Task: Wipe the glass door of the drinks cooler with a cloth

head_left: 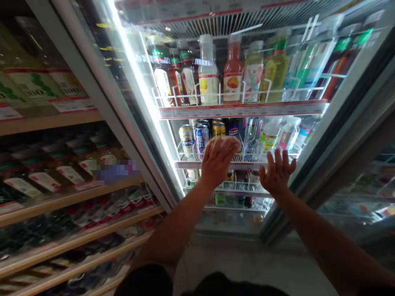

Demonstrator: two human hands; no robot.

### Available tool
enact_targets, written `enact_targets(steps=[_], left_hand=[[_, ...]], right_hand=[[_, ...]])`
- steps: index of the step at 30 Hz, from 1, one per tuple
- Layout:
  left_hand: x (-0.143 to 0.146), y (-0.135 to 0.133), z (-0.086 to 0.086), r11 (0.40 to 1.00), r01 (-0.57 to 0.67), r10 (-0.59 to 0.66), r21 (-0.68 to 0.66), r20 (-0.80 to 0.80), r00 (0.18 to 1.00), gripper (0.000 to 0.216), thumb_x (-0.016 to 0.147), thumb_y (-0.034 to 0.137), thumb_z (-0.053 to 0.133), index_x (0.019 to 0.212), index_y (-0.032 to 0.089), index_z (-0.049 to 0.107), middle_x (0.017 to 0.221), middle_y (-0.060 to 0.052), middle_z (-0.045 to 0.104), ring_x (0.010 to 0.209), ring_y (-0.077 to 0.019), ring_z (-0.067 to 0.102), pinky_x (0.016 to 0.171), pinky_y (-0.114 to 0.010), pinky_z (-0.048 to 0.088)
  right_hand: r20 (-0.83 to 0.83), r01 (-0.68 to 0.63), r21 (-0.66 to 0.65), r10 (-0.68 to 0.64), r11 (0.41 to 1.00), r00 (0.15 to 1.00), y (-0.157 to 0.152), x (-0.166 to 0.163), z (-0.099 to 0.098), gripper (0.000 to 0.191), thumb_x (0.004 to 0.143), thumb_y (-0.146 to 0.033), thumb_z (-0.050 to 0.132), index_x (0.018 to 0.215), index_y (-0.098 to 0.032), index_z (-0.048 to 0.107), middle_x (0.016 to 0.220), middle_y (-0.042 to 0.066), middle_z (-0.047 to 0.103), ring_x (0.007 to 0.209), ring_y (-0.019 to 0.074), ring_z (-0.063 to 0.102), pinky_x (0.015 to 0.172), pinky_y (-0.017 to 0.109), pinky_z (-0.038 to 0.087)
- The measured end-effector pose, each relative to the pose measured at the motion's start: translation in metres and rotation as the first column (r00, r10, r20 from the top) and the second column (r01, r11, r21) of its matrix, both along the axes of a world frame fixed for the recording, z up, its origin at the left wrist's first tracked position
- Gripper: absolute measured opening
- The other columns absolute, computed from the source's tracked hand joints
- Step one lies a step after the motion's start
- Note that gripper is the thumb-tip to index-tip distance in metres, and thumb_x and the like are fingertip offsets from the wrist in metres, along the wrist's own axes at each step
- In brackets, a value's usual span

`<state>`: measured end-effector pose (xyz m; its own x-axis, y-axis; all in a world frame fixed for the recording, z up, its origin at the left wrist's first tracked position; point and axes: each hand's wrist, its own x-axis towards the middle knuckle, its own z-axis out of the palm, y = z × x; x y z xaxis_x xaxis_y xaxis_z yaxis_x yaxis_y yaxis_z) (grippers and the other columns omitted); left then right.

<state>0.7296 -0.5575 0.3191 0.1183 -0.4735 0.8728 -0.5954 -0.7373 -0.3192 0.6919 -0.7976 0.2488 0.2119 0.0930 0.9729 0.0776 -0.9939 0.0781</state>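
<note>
My left hand (215, 162) is raised in front of a lit drinks fridge, its fingers pressed over a pale folded cloth (233, 143). The cloth's edge shows past the fingertips; motion blurs it. It appears to be against the fridge's glass door, before the shelf of cans. Lower and to the right, my right hand (277, 172) is spread with nothing in it, close to the door's right frame. Whether its fingers touch the glass I cannot tell. Behind the hands are a blue can (201, 137), a white can (187, 137) and a clear bottle with a green label (268, 137).
Juice bottles, among them a red one (233, 70), line the upper fridge shelf (240, 110). A bright light strip (145, 90) runs down the fridge's left side. Wooden shelves (55, 123) with rows of bottles stand at left. Another glass-fronted cabinet (361, 193) is at right.
</note>
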Motion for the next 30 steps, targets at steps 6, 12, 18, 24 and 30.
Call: enact_targets(steps=[6,12,18,24,30], left_hand=[[-0.011,-0.039,-0.038,0.989,0.024,-0.034,0.146,0.068,0.997,0.058,0.092,0.018,0.054,0.148,0.031,0.045,0.159,0.004,0.038,0.155,-0.0216,0.01,0.129,-0.046,0.015],[-0.009,-0.077,-0.027,0.992,-0.015,0.014,0.122,0.007,1.0,0.062,0.093,0.016,0.051,0.151,0.034,0.038,0.157,0.003,0.043,0.154,-0.0221,0.017,0.128,-0.049,0.015],[-0.017,-0.135,-0.041,0.99,-0.056,0.049,-0.129,-0.055,0.997,0.064,0.094,0.018,0.05,0.154,0.034,0.034,0.158,0.002,0.04,0.155,-0.0272,0.011,0.126,-0.054,0.016],[-0.066,-0.18,-0.132,0.964,0.074,-0.146,-0.256,-0.272,0.951,0.076,0.098,0.019,0.044,0.159,0.034,0.0,0.155,-0.004,0.045,0.152,-0.0205,0.025,0.12,-0.047,0.036],[-0.106,-0.198,-0.099,0.91,0.124,-0.271,-0.395,-0.34,0.9,0.079,0.099,0.029,0.036,0.155,0.021,-0.019,0.166,-0.021,0.006,0.154,-0.0298,0.014,0.117,-0.054,0.038]], right_hand=[[-0.117,-0.145,0.006,0.145,0.989,0.983,-0.008,-0.028,0.021,0.066,0.094,-0.025,0.055,0.155,-0.023,0.031,0.155,0.013,0.044,0.15,0.029,0.028,0.122,0.053,0.014],[-0.175,-0.475,-0.027,0.464,0.879,0.868,-0.079,-0.054,0.04,0.06,0.09,-0.01,0.054,0.148,-0.026,0.044,0.145,0.01,0.056,0.135,0.0237,0.052,0.111,0.044,0.043],[-0.211,-0.614,0.073,0.614,0.786,0.761,-0.113,-0.064,0.045,0.059,0.091,-0.011,0.054,0.147,-0.027,0.046,0.142,0.011,0.058,0.128,0.0244,0.058,0.109,0.045,0.048],[-0.374,-0.714,0.166,0.713,0.681,0.593,-0.104,-0.06,0.019,0.06,0.095,-0.02,0.053,0.153,-0.027,0.038,0.147,0.011,0.053,0.133,0.0257,0.053,0.11,0.046,0.047],[-0.359,-0.705,0.42,0.818,0.572,0.45,-0.079,-0.066,0.022,0.065,0.098,-0.032,0.049,0.158,-0.03,0.023,0.147,0.008,0.054,0.127,0.0238,0.06,0.101,0.04,0.056]])
